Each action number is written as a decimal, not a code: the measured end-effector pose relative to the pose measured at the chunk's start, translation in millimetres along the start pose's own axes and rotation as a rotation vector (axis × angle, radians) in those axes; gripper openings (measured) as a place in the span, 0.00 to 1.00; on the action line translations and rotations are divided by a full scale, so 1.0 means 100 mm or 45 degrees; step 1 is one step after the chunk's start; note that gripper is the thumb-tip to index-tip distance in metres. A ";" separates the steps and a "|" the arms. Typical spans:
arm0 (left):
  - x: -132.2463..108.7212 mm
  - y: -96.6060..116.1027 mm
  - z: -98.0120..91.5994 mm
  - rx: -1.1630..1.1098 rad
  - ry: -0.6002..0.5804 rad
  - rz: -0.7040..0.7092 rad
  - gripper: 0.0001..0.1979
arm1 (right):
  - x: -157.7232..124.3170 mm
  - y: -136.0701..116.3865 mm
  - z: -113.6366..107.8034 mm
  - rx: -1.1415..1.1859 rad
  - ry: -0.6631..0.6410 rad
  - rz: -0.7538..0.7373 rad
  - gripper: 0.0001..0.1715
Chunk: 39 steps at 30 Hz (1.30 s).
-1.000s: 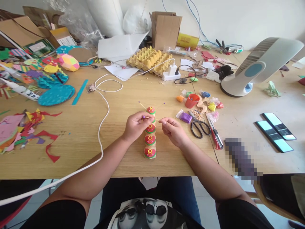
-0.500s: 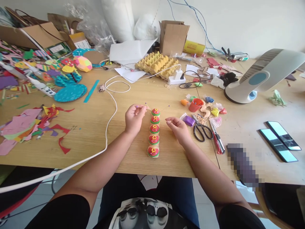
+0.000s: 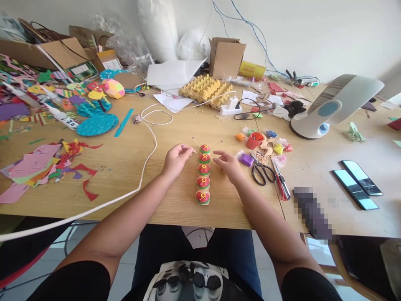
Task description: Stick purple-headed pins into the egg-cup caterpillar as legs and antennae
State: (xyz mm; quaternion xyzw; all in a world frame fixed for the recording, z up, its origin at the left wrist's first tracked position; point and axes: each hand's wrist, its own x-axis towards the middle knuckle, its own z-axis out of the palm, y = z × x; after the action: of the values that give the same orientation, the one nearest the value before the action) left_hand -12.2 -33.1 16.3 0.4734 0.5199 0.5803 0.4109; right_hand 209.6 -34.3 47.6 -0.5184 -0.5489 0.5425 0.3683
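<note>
The hands had parted since a second earlier, when they met over the strip: my left hand (image 3: 178, 159) pinched a thin pale stick with a purple tip (image 3: 194, 151), while my right hand (image 3: 228, 165) had its fingers loosely parted, with nothing visible in them. From my end, I saw the stick's bare end brought back toward the row of five red-topped, green-edged domes (image 3: 203, 169), which lay lengthwise on the pale wooden desk (image 3: 175, 205) between both hands. I judged the stick lined up near the far domes but not yet fixed; contact was too small to tell. Black-handled scissors (image 3: 264, 173) and a red utility knife (image 3: 282, 184) lay right of my right hand. A white cable (image 3: 147, 161) ran close by my left forearm, crowding that side; I saw no obstacle between stick and domes.
</note>
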 end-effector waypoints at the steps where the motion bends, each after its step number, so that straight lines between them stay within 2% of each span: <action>1: 0.00 -0.04 -0.01 0.006 -0.005 -0.012 0.14 | 0.04 0.04 0.02 -0.018 -0.024 -0.014 0.29; 6: 0.02 -0.14 -0.03 0.046 -0.017 -0.014 0.14 | 0.15 0.18 0.06 -0.208 -0.063 -0.243 0.29; 9: 0.02 -0.14 -0.02 0.089 -0.064 0.015 0.14 | 0.18 0.22 0.06 -0.317 -0.047 -0.315 0.27; 20: 0.01 -0.12 0.00 0.100 -0.142 0.059 0.14 | 0.22 0.23 0.02 -0.426 -0.175 -0.318 0.31; 39: 0.01 -0.13 0.01 0.157 -0.161 0.046 0.12 | 0.23 0.25 0.04 -0.513 -0.170 -0.324 0.26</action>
State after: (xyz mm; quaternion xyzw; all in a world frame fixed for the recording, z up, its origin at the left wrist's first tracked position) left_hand -11.7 -30.9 4.0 0.5428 0.5191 0.5234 0.4025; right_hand 205.4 -15.8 19.4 -0.4711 -0.7299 0.4044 0.2860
